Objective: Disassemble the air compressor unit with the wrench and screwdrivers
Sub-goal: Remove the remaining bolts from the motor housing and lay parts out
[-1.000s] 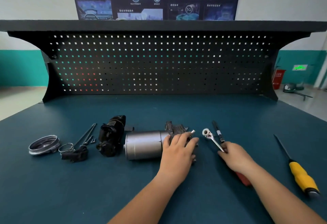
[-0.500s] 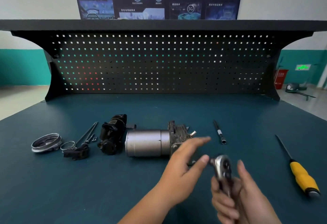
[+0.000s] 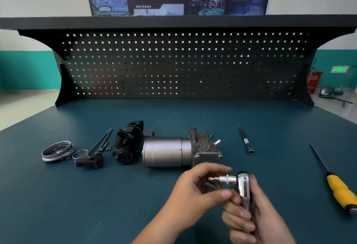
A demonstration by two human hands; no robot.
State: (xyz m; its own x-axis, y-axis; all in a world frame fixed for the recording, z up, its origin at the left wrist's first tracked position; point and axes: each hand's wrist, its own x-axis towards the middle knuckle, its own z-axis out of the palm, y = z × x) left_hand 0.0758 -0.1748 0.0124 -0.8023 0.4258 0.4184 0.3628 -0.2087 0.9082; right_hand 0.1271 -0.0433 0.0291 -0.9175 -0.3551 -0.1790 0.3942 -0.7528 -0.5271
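Note:
The air compressor unit, a silver cylinder with a dark finned head at its right end, lies on the blue bench. In front of it my right hand grips the handle of the chrome ratchet wrench, head up. A short bit and socket stick out leftward from the wrench head. My left hand pinches around that bit with thumb and fingers. Both hands are clear of the compressor.
A black motor part lies left of the cylinder, with long bolts, a wire clip and a metal ring further left. A black extension bar and a yellow-handled screwdriver lie at the right. A pegboard backs the bench.
My right hand picked the ratchet wrench off the bench and raised it toward me. My left hand left the compressor head and came onto the bit at the wrench head.

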